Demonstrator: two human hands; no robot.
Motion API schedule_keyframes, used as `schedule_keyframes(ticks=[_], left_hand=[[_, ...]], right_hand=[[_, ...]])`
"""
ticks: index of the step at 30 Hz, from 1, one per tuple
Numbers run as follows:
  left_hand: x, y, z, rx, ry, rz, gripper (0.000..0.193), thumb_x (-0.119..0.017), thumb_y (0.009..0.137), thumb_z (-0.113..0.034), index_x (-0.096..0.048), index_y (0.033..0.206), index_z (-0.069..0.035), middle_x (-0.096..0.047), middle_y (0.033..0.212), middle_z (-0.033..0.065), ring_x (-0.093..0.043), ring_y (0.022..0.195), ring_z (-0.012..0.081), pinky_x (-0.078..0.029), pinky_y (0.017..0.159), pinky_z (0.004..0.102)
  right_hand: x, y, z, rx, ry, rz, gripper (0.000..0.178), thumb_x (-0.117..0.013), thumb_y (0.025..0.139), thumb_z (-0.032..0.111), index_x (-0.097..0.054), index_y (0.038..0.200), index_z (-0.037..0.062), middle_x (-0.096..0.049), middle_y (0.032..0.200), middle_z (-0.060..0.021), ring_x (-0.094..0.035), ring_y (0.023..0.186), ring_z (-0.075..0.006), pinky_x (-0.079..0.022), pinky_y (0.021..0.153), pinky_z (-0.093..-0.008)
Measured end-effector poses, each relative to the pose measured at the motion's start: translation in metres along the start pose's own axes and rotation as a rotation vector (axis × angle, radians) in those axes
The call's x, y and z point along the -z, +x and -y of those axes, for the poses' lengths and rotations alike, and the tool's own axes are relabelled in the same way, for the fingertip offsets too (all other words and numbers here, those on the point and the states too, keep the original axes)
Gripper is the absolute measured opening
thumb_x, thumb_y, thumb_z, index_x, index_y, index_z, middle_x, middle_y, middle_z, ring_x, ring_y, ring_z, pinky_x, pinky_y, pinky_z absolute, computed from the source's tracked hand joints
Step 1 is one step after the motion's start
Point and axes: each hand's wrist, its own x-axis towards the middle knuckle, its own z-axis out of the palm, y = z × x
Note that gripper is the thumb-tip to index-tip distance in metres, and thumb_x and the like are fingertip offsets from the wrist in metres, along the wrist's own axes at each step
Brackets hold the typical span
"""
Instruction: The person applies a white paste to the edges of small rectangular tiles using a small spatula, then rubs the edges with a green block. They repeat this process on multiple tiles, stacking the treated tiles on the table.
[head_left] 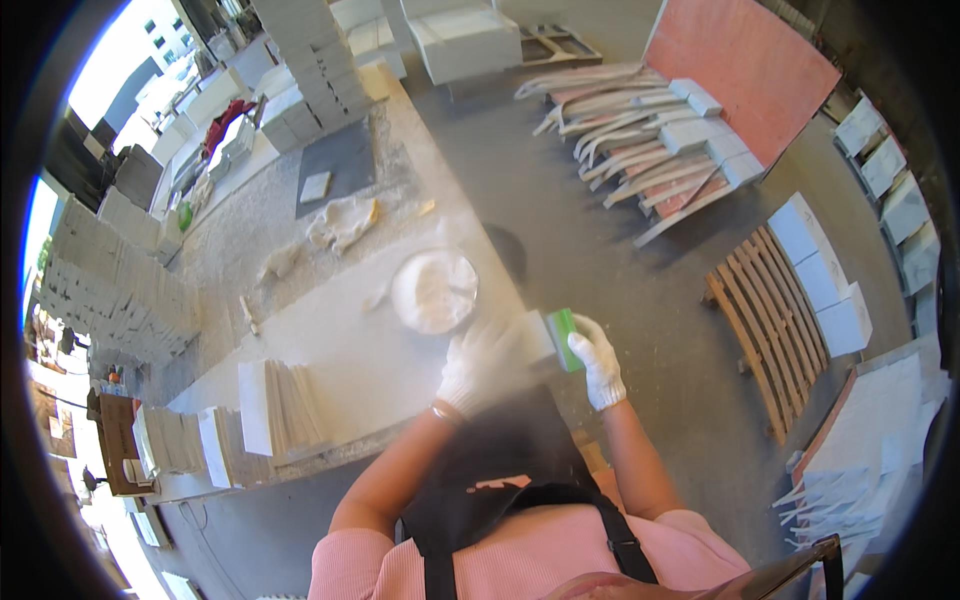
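My right hand [597, 362], in a white glove, is closed round a green rectangular block [566, 338] just past the table's right edge. A pale, flat tile-like piece [533, 340] lies against the block's left side, blurred by motion. My left hand [472, 365], also white-gloved, is at the left end of this piece; its fingers are smeared, so its hold is unclear. Just beyond the left hand, a round bowl [397, 300] with white powder [437, 288] stands on the dusty worktable [340, 345].
Stacks of pale tiles [262, 405] stand along the table's near left edge, with a taller stack [115, 280] behind. A crumpled white cloth [343, 222] and a dark sheet [338, 165] lie farther back. Rightward are a wooden pallet [770, 310] and a rack of pale strips [630, 140].
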Motion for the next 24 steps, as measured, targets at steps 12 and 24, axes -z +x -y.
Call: schedule_keyframes(ticks=[12, 24], left_hand=[[-0.033, -0.012, 0.045, -0.107, 0.057, -0.13, 0.076, -0.081, 0.076, -0.054, -0.064, 0.14, -0.016, -0.055, 0.152, 0.0132, -0.051, 0.139, 0.0386, -0.044, 0.107, 0.0534], [-0.031, -0.009, 0.047, -0.129, 0.033, -0.13, 0.07, -0.08, 0.079, -0.051, -0.066, 0.136, -0.013, -0.058, 0.149, 0.0134, -0.054, 0.136, 0.036, -0.048, 0.099, 0.0509]], right_hand=[[0.015, 0.002, 0.019, -0.03, 0.13, 0.021, 0.062, -0.065, 0.1, 0.033, -0.052, 0.152, 0.0013, -0.063, 0.14, -0.0078, -0.059, 0.126, -0.0163, -0.048, 0.106, -0.0326], [-0.017, 0.026, 0.024, 0.058, -0.189, 0.178, 0.07, -0.071, 0.096, 0.028, -0.048, 0.156, 0.0, -0.055, 0.155, -0.0149, -0.051, 0.142, -0.0228, -0.038, 0.119, -0.0355]])
